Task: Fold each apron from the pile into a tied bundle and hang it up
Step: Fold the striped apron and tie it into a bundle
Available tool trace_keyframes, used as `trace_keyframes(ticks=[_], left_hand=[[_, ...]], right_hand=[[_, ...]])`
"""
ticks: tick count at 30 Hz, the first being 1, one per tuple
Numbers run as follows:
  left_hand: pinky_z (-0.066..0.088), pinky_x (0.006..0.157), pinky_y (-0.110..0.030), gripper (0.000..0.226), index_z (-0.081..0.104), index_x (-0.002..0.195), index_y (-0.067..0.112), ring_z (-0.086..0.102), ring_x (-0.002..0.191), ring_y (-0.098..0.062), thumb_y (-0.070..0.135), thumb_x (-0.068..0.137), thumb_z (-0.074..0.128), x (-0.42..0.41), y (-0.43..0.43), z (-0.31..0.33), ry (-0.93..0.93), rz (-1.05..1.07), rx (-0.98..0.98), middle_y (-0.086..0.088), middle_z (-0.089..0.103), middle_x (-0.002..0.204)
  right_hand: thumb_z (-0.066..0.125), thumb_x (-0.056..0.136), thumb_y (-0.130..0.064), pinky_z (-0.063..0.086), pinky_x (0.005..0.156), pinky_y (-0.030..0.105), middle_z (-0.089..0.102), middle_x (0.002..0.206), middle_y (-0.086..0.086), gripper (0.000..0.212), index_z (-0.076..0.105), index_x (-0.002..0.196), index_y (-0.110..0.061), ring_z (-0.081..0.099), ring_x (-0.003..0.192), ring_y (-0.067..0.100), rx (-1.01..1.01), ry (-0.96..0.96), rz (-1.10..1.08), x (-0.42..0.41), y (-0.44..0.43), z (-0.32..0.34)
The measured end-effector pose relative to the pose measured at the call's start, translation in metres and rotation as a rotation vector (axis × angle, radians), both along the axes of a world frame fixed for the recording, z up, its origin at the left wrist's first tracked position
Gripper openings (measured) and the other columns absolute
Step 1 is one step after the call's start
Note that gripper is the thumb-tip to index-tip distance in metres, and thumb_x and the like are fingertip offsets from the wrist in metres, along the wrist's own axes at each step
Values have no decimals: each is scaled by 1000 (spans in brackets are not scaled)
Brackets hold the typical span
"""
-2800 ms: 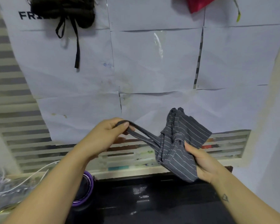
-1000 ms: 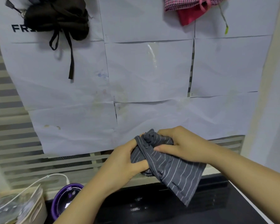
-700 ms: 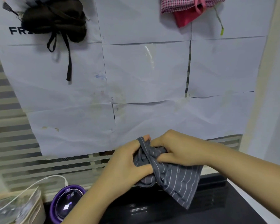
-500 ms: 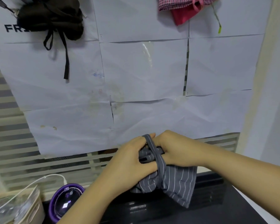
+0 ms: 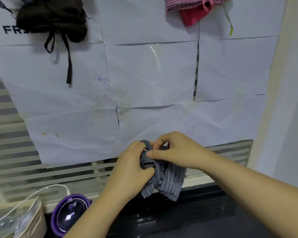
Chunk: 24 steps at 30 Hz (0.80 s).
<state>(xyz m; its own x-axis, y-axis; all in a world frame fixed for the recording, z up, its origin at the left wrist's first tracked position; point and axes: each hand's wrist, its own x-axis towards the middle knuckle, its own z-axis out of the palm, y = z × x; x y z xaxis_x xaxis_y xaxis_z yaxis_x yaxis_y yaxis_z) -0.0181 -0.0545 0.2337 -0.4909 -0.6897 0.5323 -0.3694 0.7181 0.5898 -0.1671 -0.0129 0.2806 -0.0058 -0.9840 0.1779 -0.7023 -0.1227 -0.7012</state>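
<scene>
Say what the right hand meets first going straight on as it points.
The right hand points leftward, pinching the striped apron; going on, it would likely meet the left hand, which grips it too.

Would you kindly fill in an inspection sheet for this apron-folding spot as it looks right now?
Surface: dark glossy counter, reflecting light.
Job's things: grey striped apron bunched between both hands; black tied bundle hanging top left, ties dangling; red and checked bundle hanging top right.
Clutter: purple round device and beige container at lower left.
Grips: left hand holds the apron's lower bunch; right hand pinches fabric at its top.
Cables: white cable arcs from the left edge towards the purple device.
Surroundings: white paper sheets cover the wall; slatted blind shows beside and below them.
</scene>
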Motion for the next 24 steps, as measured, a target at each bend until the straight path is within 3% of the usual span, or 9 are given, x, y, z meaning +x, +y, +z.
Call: trace_keyframes(ticks=[3,5,9,11,12,14,18,21,24], left_hand=[[35,76,-1,59,49,98,46,50,95,13,-3,68,65,2,2,0,50,17,-61,20,51,101],[34,81,-1,65,46,99,46,49,100,11,-6,65,65,5,3,-2,122,18,-98,19,47,107],[34,91,-4,69,44,108,53,46,113,8,2,64,61,16,1,-13,208,52,-172,28,42,118],[41,95,-13,80,38,114,63,49,115,2,1,73,68,18,-2,-20,288,100,-64,27,44,122],[44,93,-14,80,35,117,62,52,113,1,4,76,72,17,-3,-21,336,122,30,23,47,122],[44,82,-5,73,36,121,51,56,103,9,12,75,78,11,-4,-23,397,141,202,23,54,114],[42,64,-2,34,55,97,31,62,83,7,21,75,78,-4,-8,-25,453,182,311,16,66,90],[47,66,-7,25,57,96,25,65,82,3,21,79,75,-6,-13,-22,571,201,345,12,68,92],[55,82,-31,23,61,99,22,68,89,-10,23,80,73,-6,-16,-16,680,192,446,6,71,94]], right_hand=[[72,80,-20,43,59,17,61,60,-9,10,69,74,-13,56,56,2,-51,-265,-105,2,-4,-5],[67,78,-13,43,59,23,59,59,-5,15,65,63,-14,56,60,10,-92,-446,-211,0,-7,-10],[61,79,0,42,56,17,62,67,-2,20,63,67,-15,55,61,9,-110,-641,-260,-4,-9,-12],[56,80,8,43,56,14,65,80,-1,25,61,77,-16,56,65,7,-163,-683,-232,-3,-9,-10],[53,80,9,42,55,13,65,83,-3,27,59,80,-17,56,66,7,-198,-681,-215,-2,-10,-10],[51,80,10,42,55,14,65,82,-6,29,57,81,-19,55,65,6,-266,-646,-182,1,-11,-9],[63,81,-2,38,64,4,57,89,-14,27,56,86,-28,53,72,-4,-395,-415,-166,7,-10,-12],[73,75,-21,34,75,5,48,94,-19,33,47,87,-38,47,89,-2,-637,-115,-258,9,-1,-30],[76,72,-31,35,76,6,44,96,-21,43,41,95,-43,45,89,-5,-540,-124,-230,15,6,-61]])
